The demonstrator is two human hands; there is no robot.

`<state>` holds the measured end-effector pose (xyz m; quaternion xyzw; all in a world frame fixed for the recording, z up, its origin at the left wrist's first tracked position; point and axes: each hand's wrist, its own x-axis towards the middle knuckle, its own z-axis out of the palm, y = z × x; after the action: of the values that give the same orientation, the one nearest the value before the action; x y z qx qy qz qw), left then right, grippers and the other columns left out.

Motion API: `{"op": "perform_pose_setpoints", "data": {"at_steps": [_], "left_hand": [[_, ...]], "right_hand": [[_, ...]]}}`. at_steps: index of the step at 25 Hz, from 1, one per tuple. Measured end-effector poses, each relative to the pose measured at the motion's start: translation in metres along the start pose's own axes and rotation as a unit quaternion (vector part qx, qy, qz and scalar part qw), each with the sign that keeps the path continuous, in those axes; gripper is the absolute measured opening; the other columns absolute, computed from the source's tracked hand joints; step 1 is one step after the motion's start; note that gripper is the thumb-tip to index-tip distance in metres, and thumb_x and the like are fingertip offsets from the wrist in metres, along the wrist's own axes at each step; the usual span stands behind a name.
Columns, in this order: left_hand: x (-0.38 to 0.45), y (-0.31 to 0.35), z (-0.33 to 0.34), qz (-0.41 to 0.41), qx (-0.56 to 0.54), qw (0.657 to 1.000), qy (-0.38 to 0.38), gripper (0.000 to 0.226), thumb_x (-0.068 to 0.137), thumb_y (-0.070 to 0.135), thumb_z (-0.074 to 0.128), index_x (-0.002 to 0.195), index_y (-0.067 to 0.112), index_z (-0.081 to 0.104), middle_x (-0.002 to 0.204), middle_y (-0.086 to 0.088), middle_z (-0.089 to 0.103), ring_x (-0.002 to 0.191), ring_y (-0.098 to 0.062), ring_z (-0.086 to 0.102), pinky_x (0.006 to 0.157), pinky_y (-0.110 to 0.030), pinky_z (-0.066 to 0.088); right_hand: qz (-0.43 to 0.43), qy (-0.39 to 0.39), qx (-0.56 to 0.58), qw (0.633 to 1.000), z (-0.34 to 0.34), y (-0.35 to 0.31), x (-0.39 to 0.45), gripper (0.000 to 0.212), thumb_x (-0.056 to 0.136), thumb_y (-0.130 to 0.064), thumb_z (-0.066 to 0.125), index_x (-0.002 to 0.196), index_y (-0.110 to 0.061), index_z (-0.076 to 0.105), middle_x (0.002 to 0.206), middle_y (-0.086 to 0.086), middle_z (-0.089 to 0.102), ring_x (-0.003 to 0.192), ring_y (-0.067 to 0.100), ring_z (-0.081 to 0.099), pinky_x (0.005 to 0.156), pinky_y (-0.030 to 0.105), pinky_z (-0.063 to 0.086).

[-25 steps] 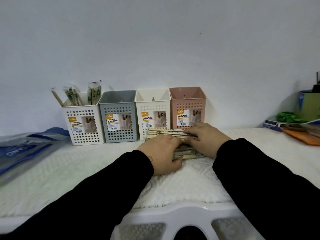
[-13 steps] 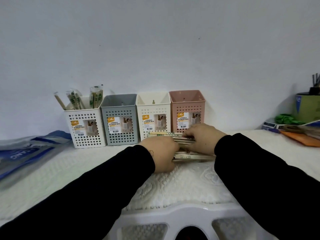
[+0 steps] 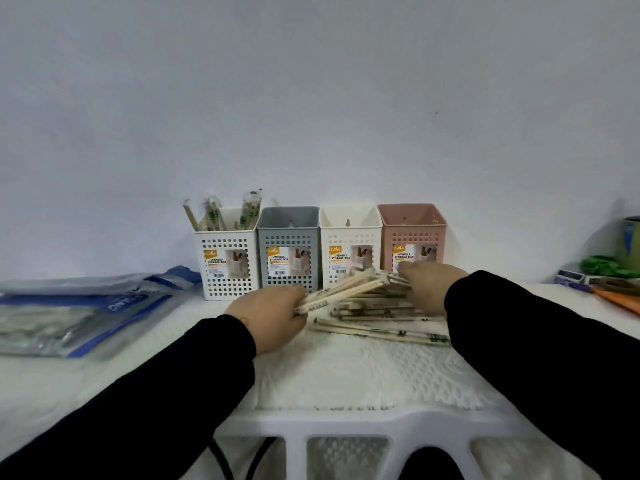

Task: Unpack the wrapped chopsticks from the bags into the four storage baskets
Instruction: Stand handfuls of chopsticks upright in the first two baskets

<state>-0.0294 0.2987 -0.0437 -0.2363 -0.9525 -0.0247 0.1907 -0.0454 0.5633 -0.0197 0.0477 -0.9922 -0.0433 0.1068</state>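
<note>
The left hand (image 3: 273, 311) grips one end of a small bundle of paper-wrapped wooden chopsticks (image 3: 341, 289), tilted up toward the right. The right hand (image 3: 427, 285) rests, fingers fairly straight, on the loose pile of wrapped chopsticks (image 3: 377, 320) lying on the white textured surface (image 3: 346, 375). Behind stand 4 perforated plastic baskets in a row: white (image 3: 227, 268) holding a few wrapped chopsticks (image 3: 221, 213), grey (image 3: 289, 252), cream (image 3: 349, 251), pink (image 3: 412, 237). Blue-printed clear plastic bags (image 3: 79, 310) lie at left.
</note>
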Motion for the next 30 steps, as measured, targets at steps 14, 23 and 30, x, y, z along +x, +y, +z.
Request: {"op": "perform_pose_setpoints", "data": {"at_steps": [14, 23, 30], "left_hand": [[-0.024, -0.071, -0.030, -0.228, -0.421, 0.837, 0.264, 0.013, 0.090, 0.030, 0.064, 0.087, 0.020, 0.057, 0.077, -0.001, 0.067, 0.070, -0.019, 0.062, 0.057, -0.028, 0.046], [0.002, -0.088, -0.064, -0.228, -0.554, 0.730, 0.329, 0.017, 0.087, 0.029, 0.066, 0.080, 0.016, 0.059, 0.064, 0.000, 0.054, 0.052, -0.018, 0.050, 0.055, -0.030, 0.045], [-0.027, -0.098, -0.060, -0.213, -0.561, 0.754, 0.268, 0.039, 0.091, 0.040, 0.062, 0.068, 0.009, 0.060, 0.054, -0.005, 0.060, 0.049, -0.016, 0.054, 0.055, -0.026, 0.046]], "right_hand": [[0.052, 0.158, 0.705, 0.689, -0.034, -0.152, 0.010, 0.017, 0.080, 0.002, 0.063, 0.095, -0.006, 0.060, 0.069, 0.012, 0.067, 0.061, 0.023, 0.065, 0.061, 0.030, 0.054], [0.044, 0.244, 0.721, 0.647, -0.072, -0.175, 0.027, 0.016, 0.081, -0.022, 0.071, 0.077, -0.012, 0.058, 0.050, 0.004, 0.052, 0.041, 0.021, 0.047, 0.054, 0.034, 0.049], [0.025, 0.182, 0.689, 0.701, -0.061, -0.194, 0.021, 0.035, 0.077, -0.037, 0.070, 0.059, -0.008, 0.065, 0.050, 0.008, 0.056, 0.051, 0.022, 0.049, 0.067, 0.036, 0.046]]}}
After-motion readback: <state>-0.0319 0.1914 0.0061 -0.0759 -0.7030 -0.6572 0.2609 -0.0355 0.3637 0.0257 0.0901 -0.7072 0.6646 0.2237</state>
